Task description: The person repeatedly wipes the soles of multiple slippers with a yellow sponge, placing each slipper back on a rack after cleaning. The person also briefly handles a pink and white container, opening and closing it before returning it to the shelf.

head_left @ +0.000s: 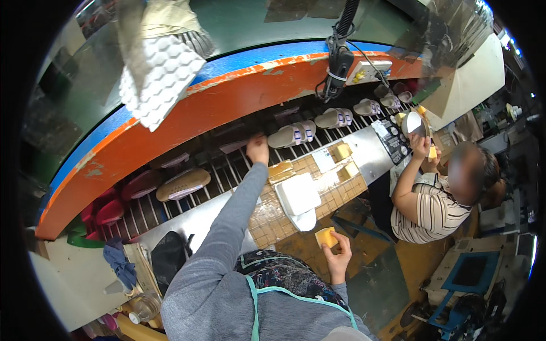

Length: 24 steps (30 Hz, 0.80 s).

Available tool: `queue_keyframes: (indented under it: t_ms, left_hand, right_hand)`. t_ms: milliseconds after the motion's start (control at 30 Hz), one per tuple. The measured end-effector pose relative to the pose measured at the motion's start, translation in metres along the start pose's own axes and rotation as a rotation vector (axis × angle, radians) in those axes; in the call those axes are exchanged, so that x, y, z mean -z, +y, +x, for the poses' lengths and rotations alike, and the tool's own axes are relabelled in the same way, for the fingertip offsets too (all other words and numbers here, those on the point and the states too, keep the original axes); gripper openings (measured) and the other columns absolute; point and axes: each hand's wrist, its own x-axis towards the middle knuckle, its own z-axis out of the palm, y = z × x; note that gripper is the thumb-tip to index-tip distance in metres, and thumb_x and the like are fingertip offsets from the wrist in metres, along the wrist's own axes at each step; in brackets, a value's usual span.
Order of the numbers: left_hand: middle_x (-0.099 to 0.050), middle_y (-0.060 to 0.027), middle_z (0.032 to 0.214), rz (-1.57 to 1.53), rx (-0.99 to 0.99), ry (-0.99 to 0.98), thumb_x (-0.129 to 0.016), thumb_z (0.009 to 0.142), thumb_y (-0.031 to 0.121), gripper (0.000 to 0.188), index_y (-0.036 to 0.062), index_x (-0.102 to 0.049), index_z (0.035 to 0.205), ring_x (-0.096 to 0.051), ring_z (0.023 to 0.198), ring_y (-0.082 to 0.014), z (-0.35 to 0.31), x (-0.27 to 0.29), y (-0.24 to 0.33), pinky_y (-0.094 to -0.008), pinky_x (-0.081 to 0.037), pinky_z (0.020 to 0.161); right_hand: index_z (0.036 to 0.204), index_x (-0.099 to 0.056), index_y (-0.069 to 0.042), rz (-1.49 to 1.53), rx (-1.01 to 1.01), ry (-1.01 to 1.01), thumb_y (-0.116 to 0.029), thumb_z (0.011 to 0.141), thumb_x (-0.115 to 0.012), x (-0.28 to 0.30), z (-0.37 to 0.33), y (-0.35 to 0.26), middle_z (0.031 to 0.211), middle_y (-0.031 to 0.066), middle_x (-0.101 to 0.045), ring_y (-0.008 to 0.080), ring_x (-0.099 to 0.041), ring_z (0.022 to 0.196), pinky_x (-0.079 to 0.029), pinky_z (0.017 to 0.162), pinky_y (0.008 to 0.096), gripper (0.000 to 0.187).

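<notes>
Reaching with the left hand (257, 149) past the far edge of the counter (267, 221), with arm stretched out and fingers bent close beside the nearest pair of cream sandals (291, 134); cannot tell whether touching or gripping. Gripping one yellow sponge (325, 237) between thumb and fingers of the right hand (338, 253), with elbow bent, just off the counter's near side, toward its right.

Stretching beyond the counter: one orange-and-blue housing (227, 94), above one rack of metal bars (134, 220). Working to the right of the counter: one co-worker (426, 216) in a striped top, with one white-faced piece (413, 122) raised in hand. Left of the counter, one black bag (169, 261), with contents hidden. Counted on the rack: at least four cream sandal pairs, running from the counter's far edge away to its right; also one tan sole-like piece (183, 184), beyond the counter to its left. Lying on the counter: one white block (300, 193), overlapping one flat white piece (303, 220). Farther left of the counter, one clear bottle (147, 307), with contents too unclear to tell. Smallest, on the counter's far right part: two yellowish blocks (342, 151) and one white card (324, 161).
</notes>
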Motion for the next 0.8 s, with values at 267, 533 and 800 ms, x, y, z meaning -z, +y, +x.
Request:
queue_keyframes:
  t_ms: [267,533,800]
  left_hand:
    - [-0.061,-0.011,0.131,1.056,-0.231,-0.714,-0.076,0.073,0.05,0.054,0.0201,-0.07,0.118,-0.054,0.125,-0.0269,0.032,-0.094,0.004,-0.0365,-0.039,0.106]
    - [-0.06,-0.0079,0.065,0.255,-0.359,-0.305,-0.077,0.081,0.026,0.033,-0.0009,-0.062,0.069,-0.051,0.056,-0.0131,-0.042,0.025,0.082,-0.0303,-0.041,0.053]
    - [-0.063,-0.0101,0.072,0.518,-0.52,-0.247,-0.076,0.079,0.007,0.01,-0.0018,-0.071,0.079,-0.062,0.064,-0.0204,-0.221,0.246,0.069,-0.0303,-0.049,0.061]
  right_hand:
    - [0.112,-0.065,-0.006,-0.127,0.12,0.075,-0.009,0.07,-0.077,-0.019,-0.006,0.029,0.107,0.0139,-0.063,0.0315,-0.062,0.1,-0.05,0.086,0.0382,0.044]
    - [0.114,-0.065,-0.013,-0.394,0.301,-0.08,-0.012,0.07,-0.077,-0.05,0.009,0.061,0.108,0.0084,-0.06,0.0268,-0.057,0.099,-0.04,0.083,0.0392,0.045]
    - [0.113,-0.068,-0.018,-0.466,0.316,-0.163,-0.015,0.068,-0.076,-0.057,0.013,0.063,0.106,0.0067,-0.059,0.0264,-0.055,0.1,-0.037,0.084,0.0407,0.046]
